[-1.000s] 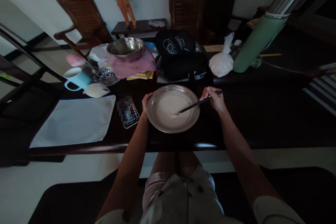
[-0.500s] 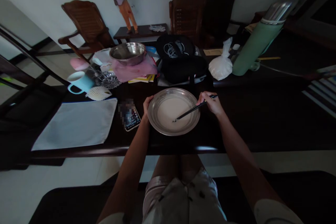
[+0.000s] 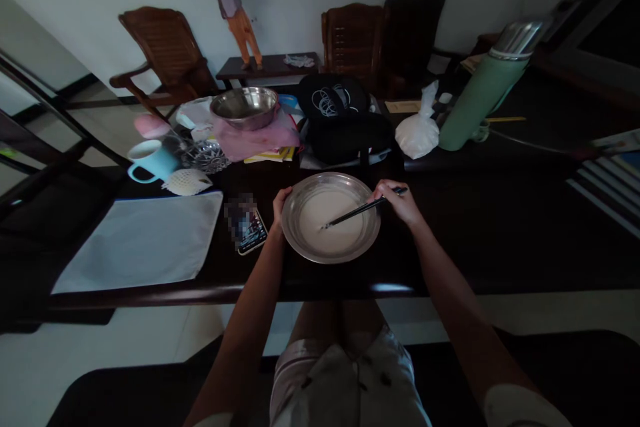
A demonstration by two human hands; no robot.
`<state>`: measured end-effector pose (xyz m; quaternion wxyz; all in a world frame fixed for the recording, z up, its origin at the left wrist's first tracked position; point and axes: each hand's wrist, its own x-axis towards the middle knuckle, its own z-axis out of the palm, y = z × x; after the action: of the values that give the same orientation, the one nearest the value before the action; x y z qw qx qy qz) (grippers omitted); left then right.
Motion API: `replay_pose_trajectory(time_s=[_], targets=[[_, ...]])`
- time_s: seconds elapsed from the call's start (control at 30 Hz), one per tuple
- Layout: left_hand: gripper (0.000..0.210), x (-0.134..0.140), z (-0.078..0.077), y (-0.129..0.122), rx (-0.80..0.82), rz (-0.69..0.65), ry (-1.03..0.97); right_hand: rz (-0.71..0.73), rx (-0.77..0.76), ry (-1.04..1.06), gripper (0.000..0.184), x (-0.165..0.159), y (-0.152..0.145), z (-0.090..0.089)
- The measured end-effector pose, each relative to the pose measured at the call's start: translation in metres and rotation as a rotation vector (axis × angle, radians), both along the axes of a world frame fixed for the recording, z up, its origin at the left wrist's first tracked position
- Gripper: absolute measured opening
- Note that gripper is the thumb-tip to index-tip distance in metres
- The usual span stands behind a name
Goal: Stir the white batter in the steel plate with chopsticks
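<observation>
Gripping slim black chopsticks in right hand, clasping round silver metal basin with left hand, liable to slop milky-white liquid if stirring too hard.

smooth shiny metal bowl against left fingers, smooth black chopsticks in right fingers, dark glossy wood-look surface beneath both, matt grey cloth-look pouch left of left fingers, matt green flask with shiny metal cap beyond right fingers
</observation>
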<state>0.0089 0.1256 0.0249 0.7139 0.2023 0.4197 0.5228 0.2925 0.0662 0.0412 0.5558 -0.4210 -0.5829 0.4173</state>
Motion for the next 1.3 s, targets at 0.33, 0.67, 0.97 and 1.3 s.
replay_pose_trajectory(time_s=[0.33,0.67,0.97,1.3], targets=[[0.014,-0.002,-0.002,0.002,0.006,-0.004,0.023,0.005,-0.003,0.046,0.045,0.006,0.001,-0.003],[0.016,-0.001,-0.002,0.001,-0.002,0.043,0.010,-0.028,0.014,0.066,0.048,0.008,0.000,-0.001],[0.017,-0.002,-0.002,0.000,-0.016,-0.018,0.008,-0.093,0.035,0.060,0.045,0.008,0.000,0.001],[0.017,0.000,0.001,0.000,0.008,-0.040,-0.030,-0.043,0.017,0.001,0.041,0.004,-0.002,0.002]])
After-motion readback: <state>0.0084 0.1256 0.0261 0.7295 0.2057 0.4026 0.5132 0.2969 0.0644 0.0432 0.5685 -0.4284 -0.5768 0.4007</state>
